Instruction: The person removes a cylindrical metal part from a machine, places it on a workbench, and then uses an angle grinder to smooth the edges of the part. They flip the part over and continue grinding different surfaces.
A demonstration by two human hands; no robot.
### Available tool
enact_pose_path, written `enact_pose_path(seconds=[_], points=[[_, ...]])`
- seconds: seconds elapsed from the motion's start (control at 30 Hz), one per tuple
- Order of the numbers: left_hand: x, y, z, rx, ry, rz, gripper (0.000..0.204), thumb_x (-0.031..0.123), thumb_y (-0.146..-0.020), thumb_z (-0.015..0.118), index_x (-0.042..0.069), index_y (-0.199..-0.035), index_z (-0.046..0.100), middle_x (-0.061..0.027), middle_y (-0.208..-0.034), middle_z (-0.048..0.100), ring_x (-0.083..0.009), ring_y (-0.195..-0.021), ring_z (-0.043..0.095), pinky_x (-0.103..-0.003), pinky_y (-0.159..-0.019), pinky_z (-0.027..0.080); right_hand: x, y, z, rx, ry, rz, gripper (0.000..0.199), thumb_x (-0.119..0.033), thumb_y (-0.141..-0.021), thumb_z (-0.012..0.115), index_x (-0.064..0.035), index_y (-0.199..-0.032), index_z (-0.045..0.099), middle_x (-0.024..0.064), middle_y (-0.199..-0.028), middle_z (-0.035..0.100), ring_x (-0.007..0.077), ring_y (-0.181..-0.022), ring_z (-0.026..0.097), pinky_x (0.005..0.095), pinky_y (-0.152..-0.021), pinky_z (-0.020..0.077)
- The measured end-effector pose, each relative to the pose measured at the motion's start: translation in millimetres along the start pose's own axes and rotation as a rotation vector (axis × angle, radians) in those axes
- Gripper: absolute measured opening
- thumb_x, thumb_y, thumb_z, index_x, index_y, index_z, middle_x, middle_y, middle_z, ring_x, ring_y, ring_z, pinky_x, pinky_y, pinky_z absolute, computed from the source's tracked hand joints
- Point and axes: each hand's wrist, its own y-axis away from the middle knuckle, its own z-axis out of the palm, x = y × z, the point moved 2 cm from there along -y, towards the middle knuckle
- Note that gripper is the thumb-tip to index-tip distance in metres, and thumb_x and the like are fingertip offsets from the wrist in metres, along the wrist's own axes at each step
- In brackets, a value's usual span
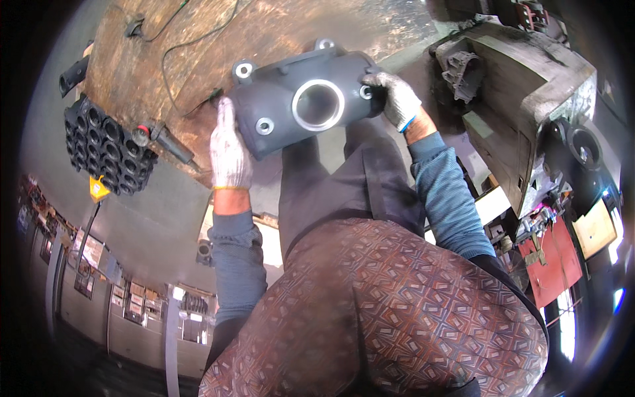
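Note:
A dark grey cast metal housing (281, 109) hangs in front of my thighs, tilted with its right end higher. It has a round opening with a bright machined rim in its middle and several lugs with holes at its corners. My left hand (230, 149), in a white knit glove, presses against the left end with its fingers stretched along it. Gloved likewise, my right hand (397, 102) grips the right end, fingers bent over the top near a bolt hole. The housing's underside is hidden.
Beyond the housing lies a worn wooden tabletop (264, 26) with a thin dark cable (165, 66). A cylindrical power tool (173, 143) rests at its left edge. Dark castings with round openings (109, 142) are stacked farther left, beside a yellow-topped pole (98, 188). A large grey metal box (555, 73) stands right.

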Motion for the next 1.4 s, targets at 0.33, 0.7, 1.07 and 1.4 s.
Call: enact_pose_path(seconds=[0.33, 0.7, 1.07, 1.4], points=[[-35.8, -9.1, 0.5, -0.061, -0.070, 0.135, 0.048, 0.020, -0.111, 0.041, 0.000, -0.155, 0.039, -0.0171, -0.128, 0.066, -0.0228, -0.109, 0.067, -0.035, -0.095, 0.055, -1.6, -2.2, 10.5, 0.002, 0.043, -0.007, 0.036, -0.019, -0.099, 0.059, 0.0013, -0.128, 0.064, 0.0113, -0.125, 0.069, 0.0220, -0.115, 0.064, 0.0350, -0.103, 0.0482], [-41.2, -39.8, 7.9, 0.015, 0.431, -0.197, 0.054, 0.041, -0.110, 0.046, -0.003, -0.139, 0.059, -0.0141, -0.120, 0.071, -0.0189, -0.102, 0.069, -0.032, -0.089, 0.057, -5.9, -16.6, 22.0, 0.050, 0.003, 0.060, 0.043, -0.026, -0.101, 0.060, -0.0001, -0.136, 0.060, 0.0096, -0.132, 0.067, 0.0220, -0.118, 0.062, 0.0361, -0.106, 0.0468], [-62.5, -96.1, 13.8, 0.075, 0.892, -0.508, 0.058, 0.049, -0.103, 0.059, -0.001, -0.130, 0.064, -0.0107, -0.124, 0.069, -0.0217, -0.109, 0.066, -0.035, -0.094, 0.055, -8.4, -49.6, 51.8, 0.086, 0.148, -0.148, 0.040, -0.030, -0.101, 0.063, -0.0025, -0.129, 0.066, 0.0084, -0.119, 0.071, 0.0198, -0.109, 0.066, 0.0334, -0.096, 0.0509], [-104.0, -131.9, 10.6, -0.002, 0.900, -0.517, 0.053, 0.048, -0.103, 0.060, 0.001, -0.126, 0.066, -0.0110, -0.124, 0.071, -0.0227, -0.110, 0.067, -0.036, -0.095, 0.055, -8.5, -54.8, 62.8, 0.145, 0.246, -0.095, 0.041, -0.030, -0.102, 0.060, -0.0036, -0.133, 0.064, 0.0061, -0.120, 0.070, 0.0187, -0.109, 0.065, 0.0336, -0.099, 0.0498]])
